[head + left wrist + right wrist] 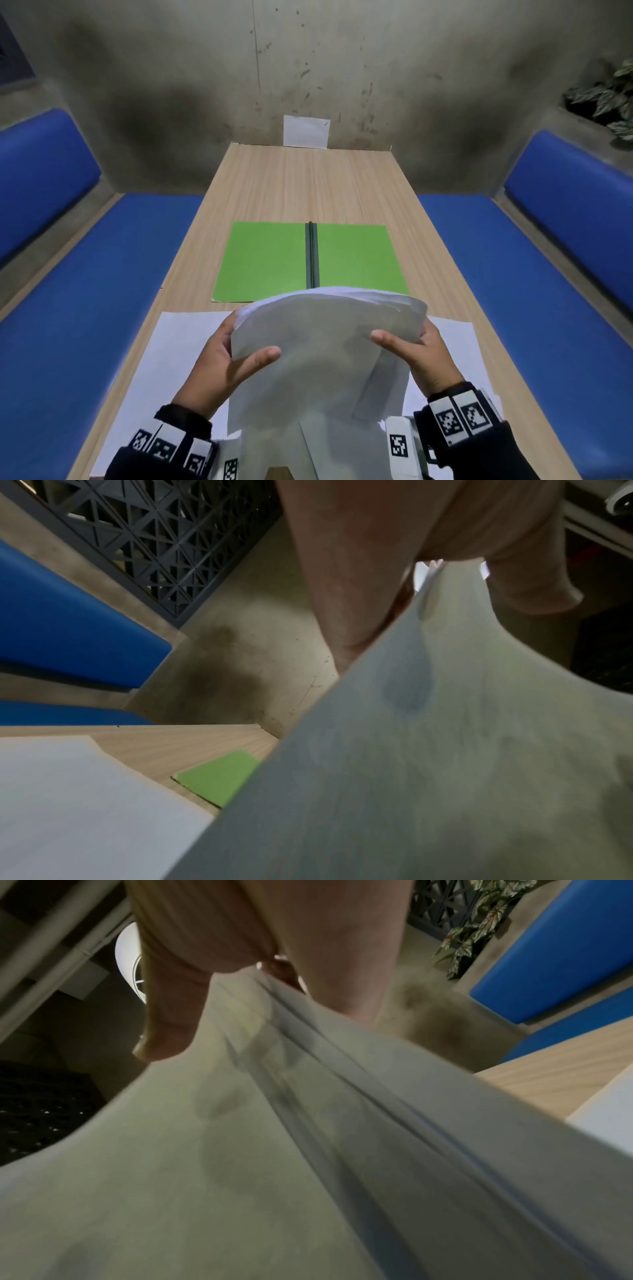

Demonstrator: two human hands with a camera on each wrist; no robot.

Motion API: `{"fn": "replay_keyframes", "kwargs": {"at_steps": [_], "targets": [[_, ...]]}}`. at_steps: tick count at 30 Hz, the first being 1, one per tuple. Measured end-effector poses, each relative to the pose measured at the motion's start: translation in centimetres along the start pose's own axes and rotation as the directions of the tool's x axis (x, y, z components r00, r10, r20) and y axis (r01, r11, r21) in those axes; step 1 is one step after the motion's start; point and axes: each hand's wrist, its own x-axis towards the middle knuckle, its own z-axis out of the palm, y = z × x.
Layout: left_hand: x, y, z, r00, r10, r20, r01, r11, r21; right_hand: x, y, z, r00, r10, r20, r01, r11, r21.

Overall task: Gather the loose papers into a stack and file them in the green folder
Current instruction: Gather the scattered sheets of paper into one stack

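Note:
A stack of white papers [322, 353] stands lifted off the wooden table [308, 185], bowed at its top edge. My left hand [226, 359] pinches its left side, thumb in front. My right hand [414, 353] pinches its right side the same way. In the left wrist view the papers [445, 750] fill the right half under my thumb; in the right wrist view the separate sheets [308, 1123] fan slightly at the edge. The green folder [270, 260] lies open flat beyond the stack, its dark spine [312, 253] in the middle. Loose white sheets [171, 349] still lie on the table under my hands.
Blue cushioned benches [85, 291] run along both sides of the table. A small white card [306, 131] leans on the grey wall at the far end. A potted plant [609, 99] sits at the back right.

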Motion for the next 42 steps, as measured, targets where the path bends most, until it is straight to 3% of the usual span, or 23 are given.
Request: {"fn": "replay_keyframes", "kwargs": {"at_steps": [3, 8, 13, 17, 21, 24, 26, 30, 34, 37, 42], "targets": [[0.4, -1.7, -0.3, 0.999, -0.046, 0.017, 0.046, 0.998, 0.037, 0.1, 0.7, -0.1, 0.998, 0.055, 0.013, -0.055, 0.999, 0.002], [0.5, -6.1, 0.1, 0.955, -0.294, -0.028, 0.295, 0.955, 0.010, -0.4, 2.7, -0.3, 0.969, 0.237, 0.071, -0.228, 0.967, -0.118], [0.2, -5.5, 1.6, 0.964, -0.252, -0.089, 0.246, 0.967, -0.067, -0.4, 3.1, 0.5, 0.978, 0.206, 0.017, -0.206, 0.978, 0.013], [0.3, -5.1, 0.9, 0.976, -0.173, -0.133, 0.158, 0.981, -0.112, -0.3, 1.9, 0.7, 0.989, 0.122, 0.083, -0.125, 0.991, 0.039], [0.0, -7.9, -0.1, 0.955, -0.298, 0.000, 0.297, 0.954, -0.049, -0.2, 4.6, -0.1, 0.973, 0.212, 0.095, -0.201, 0.973, -0.112], [-0.3, -10.2, 0.2, 0.931, -0.358, -0.070, 0.359, 0.933, 0.010, -0.4, 7.7, -0.8, 0.962, 0.271, 0.033, -0.254, 0.931, -0.262], [-0.1, -11.1, 0.2, 0.920, -0.352, -0.171, 0.360, 0.933, 0.023, -0.6, 9.1, -1.3, 0.955, 0.296, -0.013, -0.279, 0.888, -0.365], [0.1, -9.6, -1.2, 0.915, -0.312, -0.257, 0.340, 0.938, 0.070, -1.2, 10.7, -3.8, 0.923, 0.364, -0.124, -0.372, 0.764, -0.527], [0.0, -8.0, -5.3, 0.851, -0.307, -0.426, 0.352, 0.936, 0.028, -2.2, 11.7, -7.2, 0.853, 0.425, -0.305, -0.510, 0.553, -0.659], [-0.8, -7.6, -9.1, 0.821, -0.319, -0.473, 0.376, 0.926, 0.028, -2.6, 12.2, -8.2, 0.822, 0.381, -0.422, -0.565, 0.456, -0.688], [-1.9, -9.2, -13.3, 0.764, -0.407, -0.501, 0.515, 0.852, 0.092, -2.5, 12.9, -7.5, 0.753, 0.467, -0.463, -0.636, 0.337, -0.695]]}}
